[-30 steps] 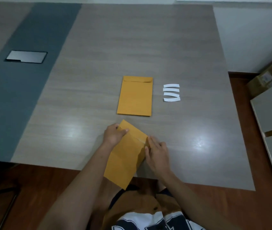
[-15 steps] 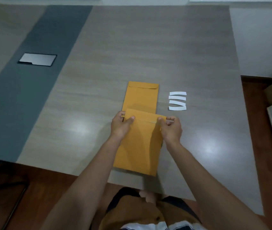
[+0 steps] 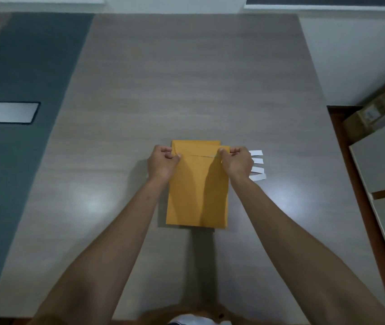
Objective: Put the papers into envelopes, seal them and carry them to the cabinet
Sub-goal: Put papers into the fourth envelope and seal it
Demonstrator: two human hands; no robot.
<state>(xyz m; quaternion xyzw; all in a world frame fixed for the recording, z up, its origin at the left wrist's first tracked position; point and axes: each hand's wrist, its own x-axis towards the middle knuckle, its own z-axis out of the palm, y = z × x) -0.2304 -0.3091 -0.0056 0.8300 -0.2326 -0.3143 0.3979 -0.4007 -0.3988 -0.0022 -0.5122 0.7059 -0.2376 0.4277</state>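
Unmarked, blank envelope (image 3: 197, 191) pinched by left hand (image 3: 162, 164) and right hand (image 3: 238, 163).

We are seeing one envelope (image 3: 197, 193) lying on the table (image 3: 186, 78), overlapping a second envelope (image 3: 196, 143) whose far edge is showing behind it. Our left hand (image 3: 162, 164) and right hand (image 3: 237, 163) are sitting at its far corners (the paper strips (image 3: 257, 168) are lying just right).
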